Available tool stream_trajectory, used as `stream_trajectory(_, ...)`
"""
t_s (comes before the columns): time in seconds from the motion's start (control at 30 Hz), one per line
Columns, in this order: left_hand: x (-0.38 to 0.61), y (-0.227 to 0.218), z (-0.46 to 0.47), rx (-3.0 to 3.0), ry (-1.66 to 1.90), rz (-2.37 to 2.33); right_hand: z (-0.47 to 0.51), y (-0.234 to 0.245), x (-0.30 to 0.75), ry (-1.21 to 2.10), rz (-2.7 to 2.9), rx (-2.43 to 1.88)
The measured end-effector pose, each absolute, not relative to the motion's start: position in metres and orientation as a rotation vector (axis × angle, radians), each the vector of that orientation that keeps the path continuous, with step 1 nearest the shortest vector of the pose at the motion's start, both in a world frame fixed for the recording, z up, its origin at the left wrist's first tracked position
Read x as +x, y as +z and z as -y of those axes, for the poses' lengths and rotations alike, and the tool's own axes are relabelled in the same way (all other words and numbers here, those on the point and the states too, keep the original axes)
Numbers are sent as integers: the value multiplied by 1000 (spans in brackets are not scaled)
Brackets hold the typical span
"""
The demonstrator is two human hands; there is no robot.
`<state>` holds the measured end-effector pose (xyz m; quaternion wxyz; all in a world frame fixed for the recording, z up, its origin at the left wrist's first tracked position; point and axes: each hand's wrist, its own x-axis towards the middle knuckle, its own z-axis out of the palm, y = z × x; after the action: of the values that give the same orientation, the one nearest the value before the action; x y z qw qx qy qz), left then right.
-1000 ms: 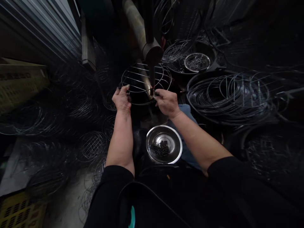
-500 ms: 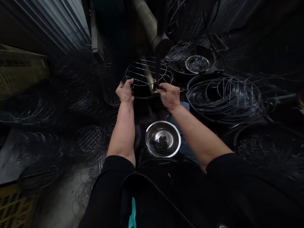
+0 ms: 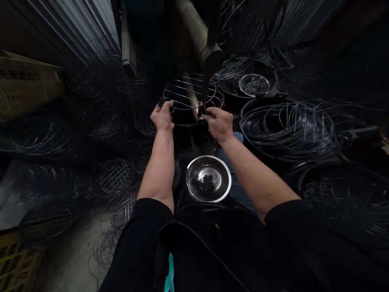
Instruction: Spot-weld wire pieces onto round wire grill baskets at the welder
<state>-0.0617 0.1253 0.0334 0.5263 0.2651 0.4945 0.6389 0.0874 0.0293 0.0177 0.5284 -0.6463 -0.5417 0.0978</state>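
Note:
A round wire rack (image 3: 183, 108), with parallel bars across its upper ring and a second ring below, is held under the machine's arm. My left hand (image 3: 163, 117) is closed on its left edge, thumb on top. My right hand (image 3: 221, 123) is closed in a pinch at its near right edge, beside the machine's dark upright rod (image 3: 206, 90). What those fingertips pinch is too small and dark to make out. A small orange glow shows where the rod's tip meets the wire. Closer to my body, a steel bowl (image 3: 224, 187) contains short dark metal pieces (image 3: 205, 184).
The machine's thick cylinder (image 3: 194, 28) hangs over the rack. On the right, a wide pan holds wire rings (image 3: 267, 125); behind it is a smaller bowl (image 3: 254, 84) of metal pieces. Wire racks (image 3: 115, 176) are piled to the left. A yellow crate (image 3: 18, 259) stands lower left.
The view has shifted slightly, so the machine, rack and both hands appear a little further right. Both hands keep the same grip, and the rack stays at the rod's tip.

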Motion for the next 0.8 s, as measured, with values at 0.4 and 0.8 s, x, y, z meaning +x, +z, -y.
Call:
stream_trajectory(0.4,-62,26,-132,628,1577,-1127,-25,5,83,338,1127,-1440)
stream_trajectory(0.8,-62,29,-129,644,1521,-1190,-23,4,85,337,1125,-1433)
